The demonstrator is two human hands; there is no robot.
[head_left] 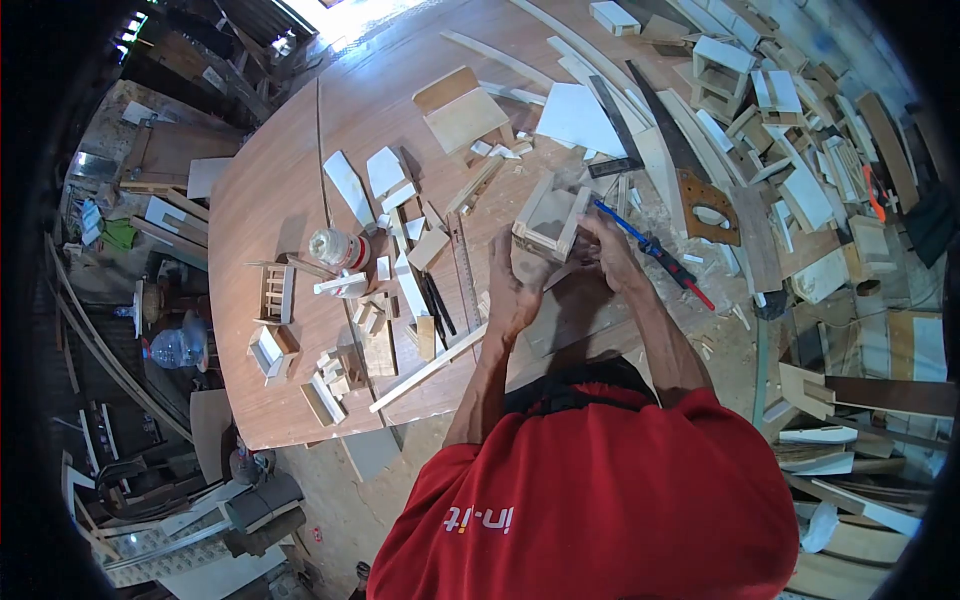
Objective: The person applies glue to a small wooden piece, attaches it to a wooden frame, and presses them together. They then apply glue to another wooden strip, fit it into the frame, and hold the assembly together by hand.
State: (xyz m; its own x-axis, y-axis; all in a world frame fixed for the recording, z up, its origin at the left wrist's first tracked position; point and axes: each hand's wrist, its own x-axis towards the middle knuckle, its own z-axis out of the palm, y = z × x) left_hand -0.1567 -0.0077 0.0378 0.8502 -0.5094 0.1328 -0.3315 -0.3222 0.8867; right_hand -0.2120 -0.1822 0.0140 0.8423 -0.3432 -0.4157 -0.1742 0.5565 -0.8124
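A small open wooden box frame (548,218) is held between my two hands above the worktable. My left hand (514,285) is at its left side, slightly blurred, with its fingers around the lower left edge. On the right side, my right hand (608,250) grips the frame near its right corner. Just right of that hand lies a blue and red tool (665,262) with a thin blue shaft. A handsaw with a wooden handle (708,208) rests farther right. Behind the frame is a black try square (613,130) beside a white board (580,118).
The brown worktable (250,190) holds a glass jar (338,248), a small wooden chair-like piece (276,292), a metal ruler (462,265) and several wood offcuts. A long wooden strip (430,368) lies near the front edge. Stacked wooden pieces (722,75) fill the right side.
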